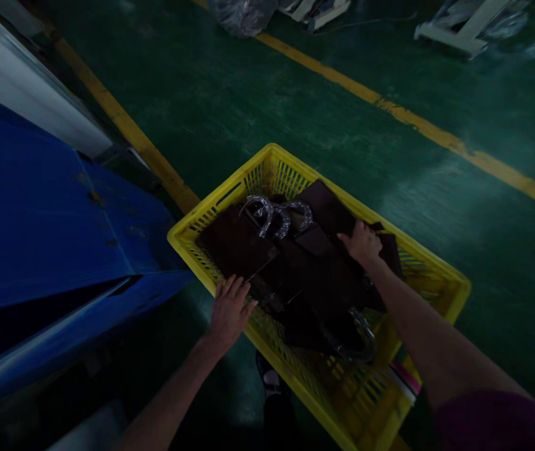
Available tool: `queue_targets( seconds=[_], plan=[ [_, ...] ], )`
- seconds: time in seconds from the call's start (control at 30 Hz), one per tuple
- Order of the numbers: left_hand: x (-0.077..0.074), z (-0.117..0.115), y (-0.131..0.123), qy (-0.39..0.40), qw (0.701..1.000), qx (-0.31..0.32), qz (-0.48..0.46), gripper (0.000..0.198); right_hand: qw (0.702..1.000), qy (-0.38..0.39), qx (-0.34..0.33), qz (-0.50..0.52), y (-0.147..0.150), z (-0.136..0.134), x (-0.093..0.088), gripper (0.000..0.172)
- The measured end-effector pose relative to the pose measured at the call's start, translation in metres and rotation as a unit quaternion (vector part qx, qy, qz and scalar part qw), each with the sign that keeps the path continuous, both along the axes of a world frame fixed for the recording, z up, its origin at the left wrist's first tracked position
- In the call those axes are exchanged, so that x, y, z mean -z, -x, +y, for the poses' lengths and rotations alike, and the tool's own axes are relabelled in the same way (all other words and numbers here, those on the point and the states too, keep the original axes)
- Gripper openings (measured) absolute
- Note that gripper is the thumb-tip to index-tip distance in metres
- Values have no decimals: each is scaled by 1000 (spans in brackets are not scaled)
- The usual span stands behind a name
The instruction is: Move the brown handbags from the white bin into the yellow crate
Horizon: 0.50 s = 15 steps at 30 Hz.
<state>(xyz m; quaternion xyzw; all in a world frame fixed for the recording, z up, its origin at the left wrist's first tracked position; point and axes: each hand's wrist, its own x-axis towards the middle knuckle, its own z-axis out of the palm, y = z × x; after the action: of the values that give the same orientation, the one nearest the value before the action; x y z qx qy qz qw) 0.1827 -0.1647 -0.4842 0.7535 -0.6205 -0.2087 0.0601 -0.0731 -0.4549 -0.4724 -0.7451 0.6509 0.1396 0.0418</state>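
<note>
Several dark brown handbags lie piled in a yellow plastic crate with slotted walls. Clear wrapping covers some of their curved handles. At the crate's near long side, my left hand rests with fingers spread over the rim and the edge of a bag. Across the pile, my right hand lies on a dark bag near the far side, its thumb apart from the fingers. The undersides of both hands are hidden, and the dim light blurs the bags' outlines.
A large blue bin or cabinet stands at the left. Yellow lines cross the green floor. At the top are a plastic-wrapped bundle and pale metal stand legs. My shoe is beside the crate.
</note>
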Motion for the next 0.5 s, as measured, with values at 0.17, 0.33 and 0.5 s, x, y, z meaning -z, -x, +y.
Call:
queue_targets(
  seconds=[0.17, 0.33, 0.5],
  plan=[
    [22, 28, -3, 38, 999, -9, -10, 43, 996, -44, -65, -35, -79, 7, 6, 30],
    [23, 24, -4, 33, 999, 0, -9, 42, 977, -60, -178, -98, -150, -11, 2, 31],
    [27, 22, -4, 17, 1000, -15, -8, 43, 996, -26, -64, -57, -129, -57, 27, 37]
  ],
)
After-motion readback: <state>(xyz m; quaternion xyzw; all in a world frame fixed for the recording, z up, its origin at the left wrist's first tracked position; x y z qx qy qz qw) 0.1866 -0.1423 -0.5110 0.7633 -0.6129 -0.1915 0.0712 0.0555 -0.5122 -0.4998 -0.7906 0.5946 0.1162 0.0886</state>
